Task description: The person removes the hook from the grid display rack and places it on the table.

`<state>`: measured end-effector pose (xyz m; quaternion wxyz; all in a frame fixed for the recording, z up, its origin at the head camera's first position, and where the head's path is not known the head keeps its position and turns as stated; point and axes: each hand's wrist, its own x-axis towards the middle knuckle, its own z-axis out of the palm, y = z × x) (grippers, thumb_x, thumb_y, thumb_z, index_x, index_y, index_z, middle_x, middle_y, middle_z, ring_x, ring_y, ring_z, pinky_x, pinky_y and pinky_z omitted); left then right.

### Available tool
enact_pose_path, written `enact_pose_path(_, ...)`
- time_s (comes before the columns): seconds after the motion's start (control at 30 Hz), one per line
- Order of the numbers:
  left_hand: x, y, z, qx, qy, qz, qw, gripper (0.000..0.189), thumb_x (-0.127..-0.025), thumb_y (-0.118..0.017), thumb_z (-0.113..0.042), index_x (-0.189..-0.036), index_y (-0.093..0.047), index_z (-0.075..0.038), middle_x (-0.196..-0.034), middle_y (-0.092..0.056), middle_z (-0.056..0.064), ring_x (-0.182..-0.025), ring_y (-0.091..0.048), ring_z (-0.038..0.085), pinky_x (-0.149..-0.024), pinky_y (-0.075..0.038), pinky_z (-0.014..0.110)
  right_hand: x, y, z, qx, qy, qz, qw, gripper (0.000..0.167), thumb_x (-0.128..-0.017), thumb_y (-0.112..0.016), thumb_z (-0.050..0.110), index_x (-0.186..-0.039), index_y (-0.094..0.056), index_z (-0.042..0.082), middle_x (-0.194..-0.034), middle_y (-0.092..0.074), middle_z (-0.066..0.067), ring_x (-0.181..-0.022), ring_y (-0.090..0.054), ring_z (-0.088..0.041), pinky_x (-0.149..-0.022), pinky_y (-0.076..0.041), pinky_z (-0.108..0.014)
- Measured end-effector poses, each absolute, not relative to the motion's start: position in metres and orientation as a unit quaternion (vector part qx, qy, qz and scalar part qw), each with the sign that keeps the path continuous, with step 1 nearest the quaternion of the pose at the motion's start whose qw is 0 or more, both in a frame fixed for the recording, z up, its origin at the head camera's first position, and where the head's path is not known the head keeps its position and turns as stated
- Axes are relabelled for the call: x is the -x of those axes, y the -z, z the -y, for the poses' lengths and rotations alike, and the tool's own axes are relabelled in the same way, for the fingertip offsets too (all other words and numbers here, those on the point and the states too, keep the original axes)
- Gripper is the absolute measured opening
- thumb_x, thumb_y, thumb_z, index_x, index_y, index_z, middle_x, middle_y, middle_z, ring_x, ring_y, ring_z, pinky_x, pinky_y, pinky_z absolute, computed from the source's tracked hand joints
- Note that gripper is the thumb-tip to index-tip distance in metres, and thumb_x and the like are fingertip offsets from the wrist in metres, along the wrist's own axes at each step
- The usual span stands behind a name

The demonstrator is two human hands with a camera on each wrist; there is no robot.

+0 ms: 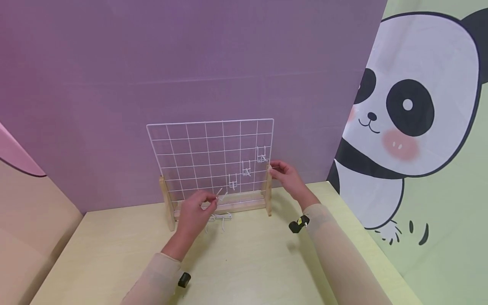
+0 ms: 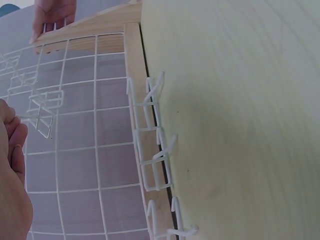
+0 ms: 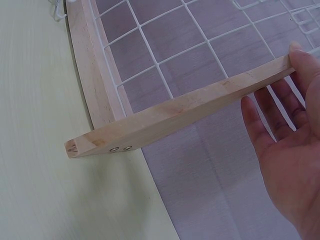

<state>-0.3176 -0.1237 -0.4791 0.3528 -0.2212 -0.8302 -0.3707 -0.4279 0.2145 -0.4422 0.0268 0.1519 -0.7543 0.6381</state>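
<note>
A white wire grid panel (image 1: 198,159) stands upright in a wooden stand (image 1: 166,203). My left hand (image 1: 193,212) pinches a small white wire hook (image 1: 221,195) in front of the panel's lower part; the left wrist view shows this hook (image 2: 46,124) close to the wires. Three similar hooks (image 1: 246,170) hang on the panel in a diagonal, rising to the right. With my right hand (image 1: 291,181) I grip the top of the stand's right wooden post (image 1: 268,190). In the right wrist view the thumb lies on the post's tip (image 3: 280,66) and the fingers are beneath it.
More white wire hooks (image 2: 150,107) lie in a row along the stand's wooden base (image 2: 136,65). The stand rests on a pale wooden table (image 1: 244,262). Behind rises a purple backdrop (image 1: 213,55), with a panda picture (image 1: 431,59) on the right wall.
</note>
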Motion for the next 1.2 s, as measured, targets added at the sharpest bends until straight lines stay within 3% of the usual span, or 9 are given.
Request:
enact_pose_path(0.3,0.323,0.487,0.118,0.223,0.350,0.862,0.292,0.011,-0.096,-0.086,-0.005,-0.105,-0.082,-0.010,-0.098,-0.077,0.001,-0.093,-0.075,0.021,-0.088,-0.066,0.045,0.428,0.442,-0.215,-0.148,-0.638,0.755,0.028,0.036,-0.111,-0.069,0.014,-0.144,-0.065,0.000,-0.137,-0.070,-0.019,-0.129,-0.065,-0.031,-0.118,-0.051,-0.051)
enact_pose_path(0.63,0.334,0.494,0.111,0.287,0.289,0.863,0.299,0.014,-0.093,-0.087,-0.002,-0.104,-0.082,-0.010,-0.099,-0.079,0.000,-0.092,-0.075,0.021,-0.085,-0.066,0.042,0.430,0.444,-0.215,-0.149,-0.642,0.751,0.034,0.035,-0.110,-0.069,0.013,-0.142,-0.066,-0.001,-0.134,-0.071,-0.017,-0.127,-0.066,-0.030,-0.117,-0.052,-0.051)
enact_pose_path(1.03,0.336,0.499,0.101,0.300,0.298,0.858,0.292,0.014,-0.093,-0.088,-0.002,-0.102,-0.082,-0.011,-0.098,-0.077,-0.002,-0.091,-0.074,0.020,-0.084,-0.066,0.040,0.431,0.446,-0.216,-0.155,-0.642,0.750,0.031,0.035,-0.111,-0.069,0.013,-0.143,-0.066,-0.001,-0.133,-0.071,-0.016,-0.125,-0.067,-0.028,-0.116,-0.053,-0.050)
enact_pose_path(1.2,0.337,0.501,0.095,0.287,0.305,0.869,0.263,0.013,-0.094,-0.087,-0.004,-0.103,-0.083,-0.013,-0.101,-0.078,-0.005,-0.094,-0.074,0.017,-0.086,-0.066,0.039,0.431,0.446,-0.215,-0.158,-0.642,0.749,0.033,0.034,-0.111,-0.068,0.011,-0.142,-0.065,-0.002,-0.131,-0.072,-0.014,-0.122,-0.068,-0.025,-0.116,-0.053,-0.051)
